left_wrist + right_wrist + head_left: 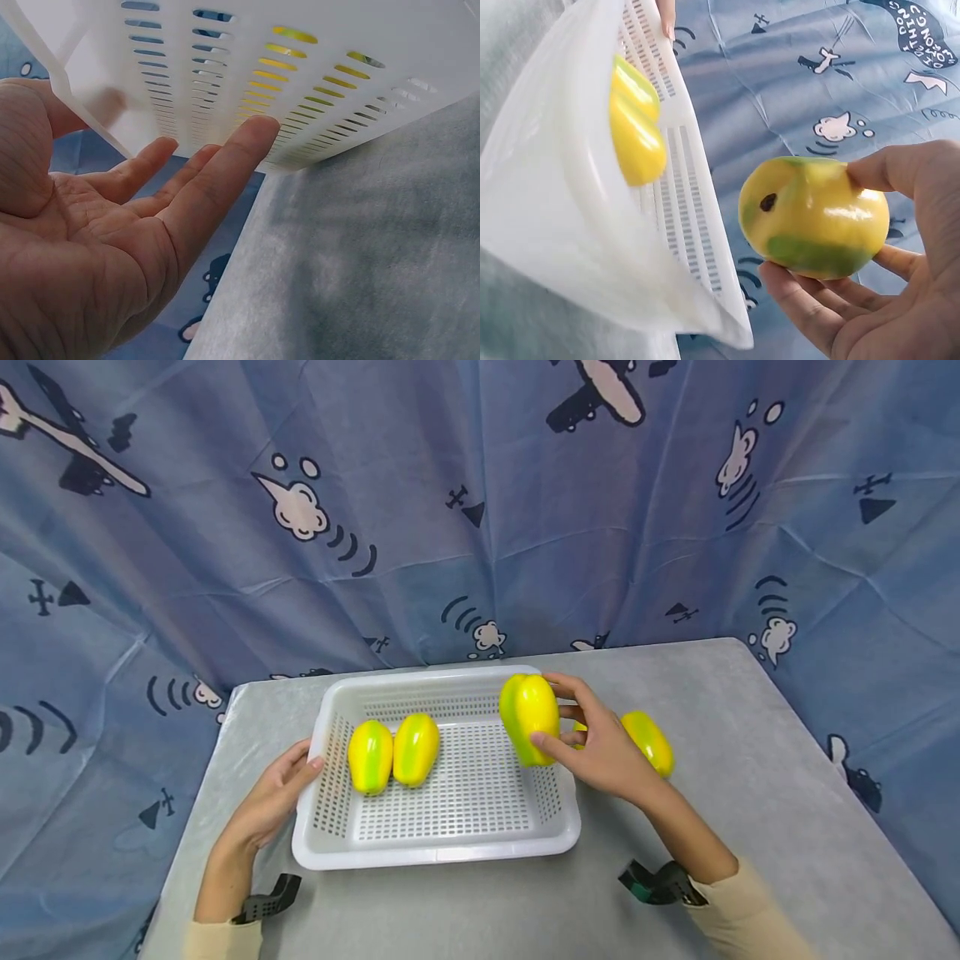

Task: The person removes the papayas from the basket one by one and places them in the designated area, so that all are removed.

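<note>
My right hand (pixel 600 747) holds a glossy yellow-green fruit (pixel 531 718), papaya-like in shape, above the right end of the white plastic basket (pixel 442 855). In the right wrist view, thumb and fingers grip this fruit (pixel 814 217) from opposite sides, and a dark spot marks its end. My left hand (pixel 270 797) pinches the basket's left side, thumb over the rim and fingers along the outer wall (pixel 225 82). Two similar fruits, one on the left (pixel 370 757) and one beside it (pixel 416 749), lie in the basket's left half.
Another yellow-green fruit (pixel 648 743) lies on the grey table (pixel 757 760), partly behind the right hand. A yellow patch shows between that hand's fingers. Behind the table hangs a blue patterned curtain (pixel 420 568).
</note>
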Demonstrator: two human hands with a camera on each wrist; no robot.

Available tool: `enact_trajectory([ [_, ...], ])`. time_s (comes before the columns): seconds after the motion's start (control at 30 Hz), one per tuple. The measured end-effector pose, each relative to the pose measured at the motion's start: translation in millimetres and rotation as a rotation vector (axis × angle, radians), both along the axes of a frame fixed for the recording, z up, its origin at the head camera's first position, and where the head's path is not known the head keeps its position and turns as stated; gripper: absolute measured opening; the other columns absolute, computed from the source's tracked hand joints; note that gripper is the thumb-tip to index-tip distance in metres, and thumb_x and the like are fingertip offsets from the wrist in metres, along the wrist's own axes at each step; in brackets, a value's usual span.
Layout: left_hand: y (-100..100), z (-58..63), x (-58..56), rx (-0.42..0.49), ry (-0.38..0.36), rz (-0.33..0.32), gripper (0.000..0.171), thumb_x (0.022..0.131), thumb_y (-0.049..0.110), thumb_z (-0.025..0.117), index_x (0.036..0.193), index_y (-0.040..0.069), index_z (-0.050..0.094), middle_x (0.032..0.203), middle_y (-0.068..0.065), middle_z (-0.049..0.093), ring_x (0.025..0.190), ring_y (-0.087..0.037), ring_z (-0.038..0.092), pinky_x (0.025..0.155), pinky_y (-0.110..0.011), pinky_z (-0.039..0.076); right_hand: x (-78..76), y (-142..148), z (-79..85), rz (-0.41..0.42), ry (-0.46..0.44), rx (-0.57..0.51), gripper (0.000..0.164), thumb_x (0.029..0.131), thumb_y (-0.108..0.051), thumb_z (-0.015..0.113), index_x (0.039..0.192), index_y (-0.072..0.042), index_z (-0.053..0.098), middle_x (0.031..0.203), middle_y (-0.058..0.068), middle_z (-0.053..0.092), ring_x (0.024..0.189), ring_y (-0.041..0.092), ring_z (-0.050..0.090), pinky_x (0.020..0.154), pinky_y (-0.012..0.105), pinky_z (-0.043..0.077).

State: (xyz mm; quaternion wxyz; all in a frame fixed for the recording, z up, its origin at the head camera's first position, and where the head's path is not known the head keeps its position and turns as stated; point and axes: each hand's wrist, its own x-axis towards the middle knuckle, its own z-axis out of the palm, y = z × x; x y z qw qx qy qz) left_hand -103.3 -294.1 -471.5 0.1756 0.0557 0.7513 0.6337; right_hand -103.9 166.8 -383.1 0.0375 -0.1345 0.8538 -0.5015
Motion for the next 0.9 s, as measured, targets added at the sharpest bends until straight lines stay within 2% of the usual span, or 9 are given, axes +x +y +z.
enact_trajectory([
  [0.23, -2, -0.3, 2.1, 0.0, -0.005, 0.002, 0.062, 0.115, 0.027, 0.045, 0.164, -0.002, 0.02, 0.146, -0.036, 0.049, 0.106, -0.017, 0.076, 0.084, -0.042, 0.067, 1.0, 19, -1.5, -0.045, 0.037, -0.027, 0.076, 0.098, -0.022, 0.077, 0.163, -0.021, 0.036, 0.161, 0.015, 0.046, 0.132, 0.037, 0.064, 0.09, 0.014, 0.058],
  [0.43, -1, -0.9, -0.3, 0.001, 0.011, -0.002, 0.061, 0.115, 0.026, 0.045, 0.164, -0.002, 0.021, 0.145, -0.034, 0.05, 0.106, -0.016, 0.076, 0.084, -0.041, 0.067, 2.5, 41, -3.6, -0.094, 0.077, 0.02, 0.076, 0.099, -0.022, 0.076, 0.163, -0.019, 0.036, 0.161, 0.017, 0.047, 0.132, 0.04, 0.063, 0.091, 0.006, 0.052],
  [0.63, -1, -0.5, -0.7, 0.004, 0.004, -0.001, 0.062, 0.115, 0.026, 0.044, 0.165, -0.002, 0.019, 0.149, -0.04, 0.044, 0.106, -0.016, 0.076, 0.084, -0.042, 0.067, 2.9, 61, -5.2, -0.17, 0.045, 0.058, 0.078, 0.101, -0.028, 0.074, 0.165, -0.018, 0.031, 0.164, 0.022, 0.043, 0.138, 0.045, 0.057, 0.09, -0.001, 0.046],
  [0.9, 0, -0.3, -0.4, -0.001, -0.005, 0.008, 0.064, 0.115, 0.027, 0.045, 0.166, 0.0, 0.018, 0.152, -0.04, 0.043, 0.107, -0.016, 0.076, 0.085, -0.043, 0.067, -1.2, 88, -11.4, -0.221, 0.03, 0.092, 0.077, 0.102, -0.03, 0.072, 0.166, -0.019, 0.031, 0.163, 0.023, 0.043, 0.139, 0.048, 0.052, 0.089, -0.002, 0.041],
])
